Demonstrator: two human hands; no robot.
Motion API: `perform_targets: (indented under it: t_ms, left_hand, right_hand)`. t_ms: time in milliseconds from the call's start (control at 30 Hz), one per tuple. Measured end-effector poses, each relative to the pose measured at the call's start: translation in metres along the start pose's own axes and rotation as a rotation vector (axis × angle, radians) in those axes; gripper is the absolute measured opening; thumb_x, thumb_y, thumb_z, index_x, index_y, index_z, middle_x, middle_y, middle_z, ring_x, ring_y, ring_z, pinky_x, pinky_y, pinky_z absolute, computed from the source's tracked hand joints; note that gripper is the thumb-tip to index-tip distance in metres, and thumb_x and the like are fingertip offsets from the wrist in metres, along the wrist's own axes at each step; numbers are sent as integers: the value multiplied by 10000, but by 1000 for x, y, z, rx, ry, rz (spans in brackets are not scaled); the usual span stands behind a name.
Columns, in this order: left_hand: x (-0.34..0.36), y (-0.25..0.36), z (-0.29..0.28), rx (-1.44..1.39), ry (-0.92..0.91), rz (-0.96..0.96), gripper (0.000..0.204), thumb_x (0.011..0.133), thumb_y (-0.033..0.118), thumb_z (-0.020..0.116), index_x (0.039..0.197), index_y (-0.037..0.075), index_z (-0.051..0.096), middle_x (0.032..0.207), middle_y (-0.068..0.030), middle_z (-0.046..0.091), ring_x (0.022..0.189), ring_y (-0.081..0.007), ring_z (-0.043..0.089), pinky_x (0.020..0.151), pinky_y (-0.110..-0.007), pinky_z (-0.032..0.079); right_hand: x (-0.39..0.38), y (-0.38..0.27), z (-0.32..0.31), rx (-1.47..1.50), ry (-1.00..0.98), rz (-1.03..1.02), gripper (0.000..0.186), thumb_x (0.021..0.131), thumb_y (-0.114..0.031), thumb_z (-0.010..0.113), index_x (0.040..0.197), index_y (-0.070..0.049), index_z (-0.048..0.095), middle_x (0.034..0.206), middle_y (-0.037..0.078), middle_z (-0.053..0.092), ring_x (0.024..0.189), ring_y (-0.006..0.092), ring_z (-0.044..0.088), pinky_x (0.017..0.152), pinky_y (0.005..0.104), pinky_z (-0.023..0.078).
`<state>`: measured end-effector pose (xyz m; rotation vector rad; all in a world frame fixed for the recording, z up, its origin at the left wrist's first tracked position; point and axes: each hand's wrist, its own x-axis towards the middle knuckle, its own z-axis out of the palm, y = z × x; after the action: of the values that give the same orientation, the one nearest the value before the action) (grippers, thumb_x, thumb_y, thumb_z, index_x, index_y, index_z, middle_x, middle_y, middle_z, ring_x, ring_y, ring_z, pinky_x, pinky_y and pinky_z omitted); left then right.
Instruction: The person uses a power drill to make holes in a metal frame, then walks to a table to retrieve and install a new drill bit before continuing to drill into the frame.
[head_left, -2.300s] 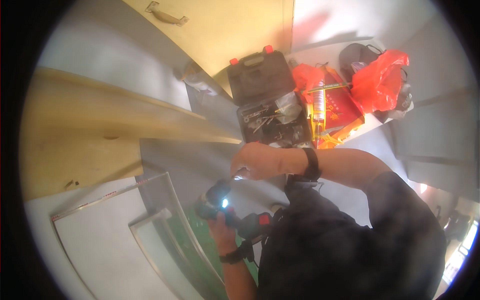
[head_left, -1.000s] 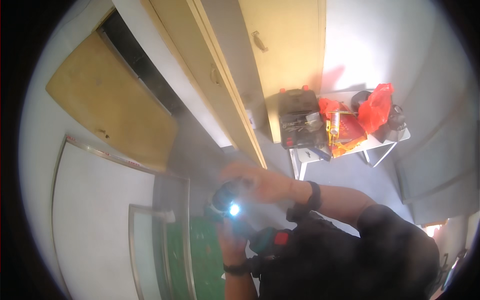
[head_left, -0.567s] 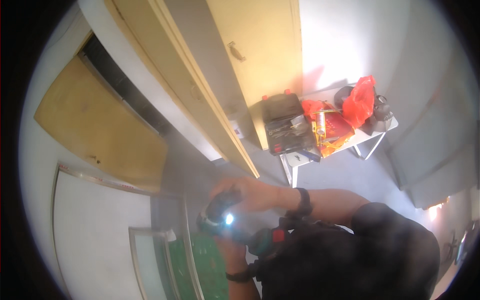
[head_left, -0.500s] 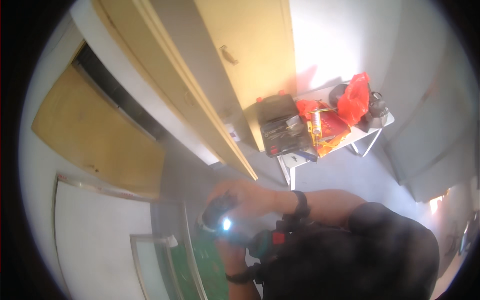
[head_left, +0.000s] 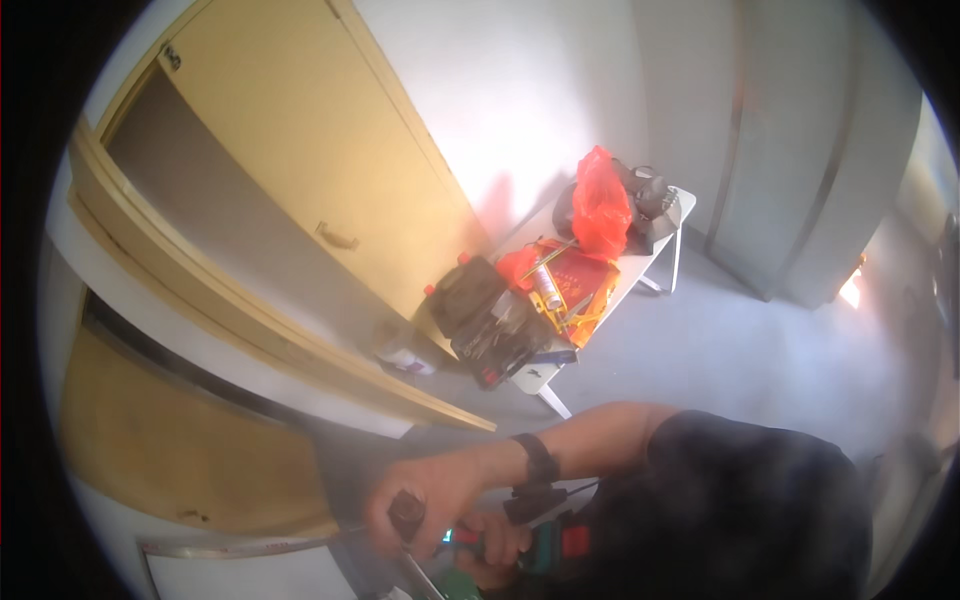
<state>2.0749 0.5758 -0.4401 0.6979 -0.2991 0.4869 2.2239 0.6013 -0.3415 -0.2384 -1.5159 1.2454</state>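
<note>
My left hand (head_left: 490, 548) is low in the picture, its fingers wrapped around a cordless power tool (head_left: 542, 547). The tool is teal and black with a red part at one end, and a small bright light shows at its front. My right hand (head_left: 440, 490) is bent around a dark rounded piece (head_left: 406, 512), beyond the front of the tool. Just below that hand runs a thin, shiny metal edge (head_left: 420, 577), beside a green rounded thing (head_left: 458, 584). Whether the dark piece belongs to the tool, I cannot tell. A black band circles my right wrist.
A white folding table (head_left: 683, 205) carries an open black tool case (head_left: 490, 320), a spray can (head_left: 547, 287), a red plastic bag (head_left: 602, 210) and dark bags. Yellow doors (head_left: 300, 150) stand at the left; a white bottle (head_left: 405, 360) sits on the floor.
The view has turned, so the table and doors appear tilted and farther left. Both hands sit lower in the picture. My left fingers on the tool now show more clearly.
</note>
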Motion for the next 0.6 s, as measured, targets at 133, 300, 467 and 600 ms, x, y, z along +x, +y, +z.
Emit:
perform_targets:
  t_ms: [133,300,467,600]
  left_hand:
    - [-2,-4,4,114,284,-17,382,958,326,587,1255,116,473,608,55,389,519,-108,400,660,-346,415]
    - [8,-7,7,341,408,-80,358,961,296,567,1245,92,489,656,29,400,574,-134,437,683,-366,440]
    - [-3,-9,-7,292,462,-3,376,946,213,591,1274,53,501,655,4,416,577,-157,451,715,-374,465]
    - [-12,-5,-4,641,782,5,388,919,62,611,1284,-21,506,687,-38,506,611,-173,528,737,-379,518]
  right_hand:
    - [-16,0,-12,87,270,-38,128,798,-30,752,770,-10,629,863,90,699,1002,176,700,796,284,545]
    - [-35,-1,-17,150,425,45,160,805,-70,771,786,-21,620,909,88,699,1162,204,647,872,311,533]
    - [-65,6,-41,82,274,132,383,793,-155,827,1095,-30,629,1235,148,644,1319,258,527,1017,350,464]
    - [-110,-21,-68,-770,460,-15,679,793,-203,784,1382,-46,487,1495,190,427,1425,338,368,1122,466,344]
